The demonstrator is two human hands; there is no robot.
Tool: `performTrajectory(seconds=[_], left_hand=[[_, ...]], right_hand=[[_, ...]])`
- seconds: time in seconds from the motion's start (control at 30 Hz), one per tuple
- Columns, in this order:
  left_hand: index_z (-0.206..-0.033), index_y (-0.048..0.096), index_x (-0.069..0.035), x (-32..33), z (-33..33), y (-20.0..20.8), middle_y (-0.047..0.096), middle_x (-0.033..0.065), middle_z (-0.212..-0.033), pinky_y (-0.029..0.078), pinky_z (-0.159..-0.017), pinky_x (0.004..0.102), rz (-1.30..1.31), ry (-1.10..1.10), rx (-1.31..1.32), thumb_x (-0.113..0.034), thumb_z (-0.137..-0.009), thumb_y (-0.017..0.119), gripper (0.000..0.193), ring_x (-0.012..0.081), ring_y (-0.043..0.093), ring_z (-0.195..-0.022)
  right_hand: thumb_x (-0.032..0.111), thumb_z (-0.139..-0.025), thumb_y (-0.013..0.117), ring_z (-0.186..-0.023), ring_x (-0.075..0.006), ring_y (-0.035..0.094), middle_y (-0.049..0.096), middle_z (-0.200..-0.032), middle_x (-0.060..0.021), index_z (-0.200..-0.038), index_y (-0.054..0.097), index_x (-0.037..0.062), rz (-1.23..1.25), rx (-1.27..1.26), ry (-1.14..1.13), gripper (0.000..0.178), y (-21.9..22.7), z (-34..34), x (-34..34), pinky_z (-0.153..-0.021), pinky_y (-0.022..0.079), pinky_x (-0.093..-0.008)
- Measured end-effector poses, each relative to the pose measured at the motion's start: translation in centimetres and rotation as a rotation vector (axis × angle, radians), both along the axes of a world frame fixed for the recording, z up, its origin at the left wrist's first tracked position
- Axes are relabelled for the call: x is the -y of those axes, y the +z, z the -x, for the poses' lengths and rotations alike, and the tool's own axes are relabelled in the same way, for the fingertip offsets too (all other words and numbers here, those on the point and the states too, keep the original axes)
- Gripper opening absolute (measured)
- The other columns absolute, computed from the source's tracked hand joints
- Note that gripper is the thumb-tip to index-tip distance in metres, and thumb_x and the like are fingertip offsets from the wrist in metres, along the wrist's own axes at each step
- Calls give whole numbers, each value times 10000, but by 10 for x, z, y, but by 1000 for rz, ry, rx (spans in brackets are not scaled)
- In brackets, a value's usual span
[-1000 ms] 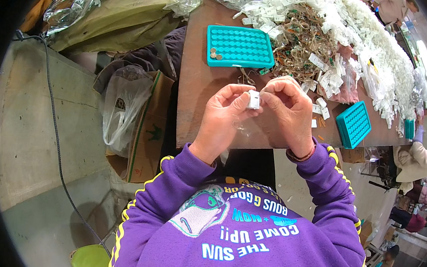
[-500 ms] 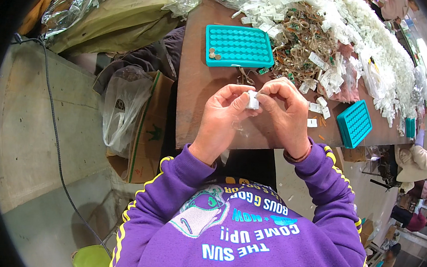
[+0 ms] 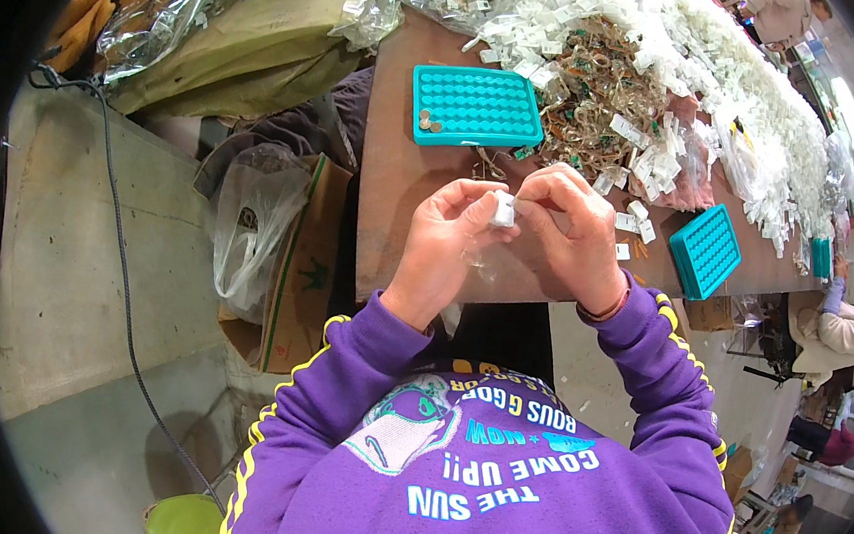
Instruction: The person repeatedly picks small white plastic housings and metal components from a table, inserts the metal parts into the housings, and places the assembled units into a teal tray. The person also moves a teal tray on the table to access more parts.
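Observation:
My left hand (image 3: 436,243) holds a small white plastic case (image 3: 503,210) between thumb and fingers, above the near part of the brown table. Closed in a pinch, my right hand (image 3: 572,228) has its thumb and forefinger at the case's right edge. Anything between those right fingertips is too small to make out. A bit of clear film or wire hangs below the left hand, too faint to tell which. Beyond my hands lies a teal tray (image 3: 478,108) with rows of pockets and a few small round metal discs in its near left corner.
Tangled wires with green parts (image 3: 601,90) and a large heap of white cases (image 3: 695,47) cover the table's far side. More teal trays (image 3: 705,251) are stacked at the right. A cardboard box (image 3: 307,268) with a plastic bag stands left of the table. Other people sit far right.
The view has shifted slightly. My right fingers have changed their pinch a little at the white case's edge; my left hand keeps its hold.

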State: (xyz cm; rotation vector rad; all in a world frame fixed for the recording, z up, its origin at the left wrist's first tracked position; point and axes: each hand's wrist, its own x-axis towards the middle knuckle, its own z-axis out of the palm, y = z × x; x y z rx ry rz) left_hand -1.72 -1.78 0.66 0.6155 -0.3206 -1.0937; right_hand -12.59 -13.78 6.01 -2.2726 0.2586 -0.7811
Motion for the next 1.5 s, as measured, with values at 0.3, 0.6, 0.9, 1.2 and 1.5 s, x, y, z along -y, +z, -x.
performTrajectory(seconds=[0.3,0.6,0.9,1.2,1.5], left_hand=[[-1088,598,20,0,2,2,654,98,-971,548,-768,313,-16,20,-16,-138,-950,599,210,182,649,-836],[-1097,588,7,0,4,0,652,85,-981,541,-809,327,-43,13,6,-148,-965,580,203,176,647,-870],[-943,659,-29,40,-59,87,662,122,-938,539,-754,357,245,703,1631,-72,-840,686,115,260,659,-824],[-1074,694,-116,122,-139,76,679,176,-904,514,-753,419,-357,176,1761,-340,-820,687,339,329,652,-908],[-912,703,-87,188,-134,40,704,125,-841,522,-782,365,-603,143,1903,-275,-697,742,289,284,680,-834]], right_hand=[[-35,-804,641,-728,-288,616,598,-809,-129,-854,579,-1,-28,75,16,87,1,-2,-4,-652,503,-334],[14,-822,638,-674,-305,621,597,-847,-113,-885,597,33,149,-9,12,78,7,3,-7,-573,497,-356],[23,-788,717,-742,-196,671,651,-886,-107,-966,659,17,-76,145,-205,187,7,33,-11,-663,527,-284],[-11,-836,655,-686,-157,665,666,-827,-100,-896,670,-20,-346,205,-365,63,-12,59,-14,-626,519,-252],[-24,-867,630,-729,-137,653,654,-831,-84,-920,659,-51,-362,215,-296,66,-16,62,-18,-662,523,-239]])
